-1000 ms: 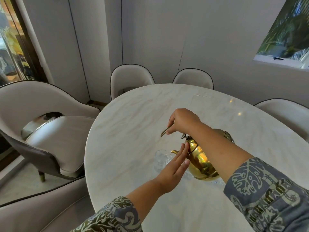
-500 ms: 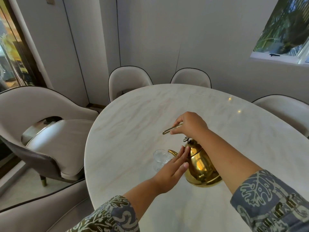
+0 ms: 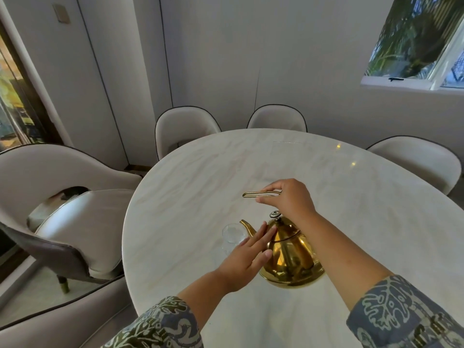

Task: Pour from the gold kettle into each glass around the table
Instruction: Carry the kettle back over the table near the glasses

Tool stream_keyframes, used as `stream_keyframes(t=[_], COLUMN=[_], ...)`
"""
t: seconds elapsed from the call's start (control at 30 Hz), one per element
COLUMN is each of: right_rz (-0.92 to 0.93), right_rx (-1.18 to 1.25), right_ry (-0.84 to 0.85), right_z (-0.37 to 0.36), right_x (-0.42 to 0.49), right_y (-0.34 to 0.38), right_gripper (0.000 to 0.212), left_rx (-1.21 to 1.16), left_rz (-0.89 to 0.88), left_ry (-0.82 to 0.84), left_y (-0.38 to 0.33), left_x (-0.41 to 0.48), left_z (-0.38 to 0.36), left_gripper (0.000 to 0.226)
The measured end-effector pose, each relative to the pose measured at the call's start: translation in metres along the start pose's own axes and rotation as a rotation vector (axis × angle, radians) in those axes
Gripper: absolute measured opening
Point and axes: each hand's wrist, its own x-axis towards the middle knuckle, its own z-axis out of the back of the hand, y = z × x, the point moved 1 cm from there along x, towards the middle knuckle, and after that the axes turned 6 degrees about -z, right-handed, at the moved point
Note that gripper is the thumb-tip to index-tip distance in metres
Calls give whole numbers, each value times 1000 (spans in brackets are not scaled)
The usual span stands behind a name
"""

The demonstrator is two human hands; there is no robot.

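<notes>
The gold kettle [image 3: 291, 257] stands upright on the marble table [image 3: 200, 177] near its front-left edge, spout just over a clear glass [image 3: 233, 236] beside it. The right hand [image 3: 288, 197] clasps the raised handle [image 3: 261, 194]; the left hand [image 3: 247, 252] lies flat and loose against the kettle's side. Only this glass shows, its fill unclear, so most pouring seems left
</notes>
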Motion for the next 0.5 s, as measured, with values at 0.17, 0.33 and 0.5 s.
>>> stream_keyframes(t=[0.17,0.33,0.5], right_rz=[16,11,29], right_rx=[174,316,360], right_ry=[-73,-169,-221], right_z=[6,21,45], right_x=[-14,-30,-37], right_y=[-17,-30,-39], right_gripper=[36,40,37], left_rx=[74,159,133], left_rz=[-4,-15,-45], left_ry=[-35,-41,-79], left_y=[-8,-23,-43], left_x=[-6,-4,8], left_z=[-4,-7,-11], left_gripper=[49,50,54])
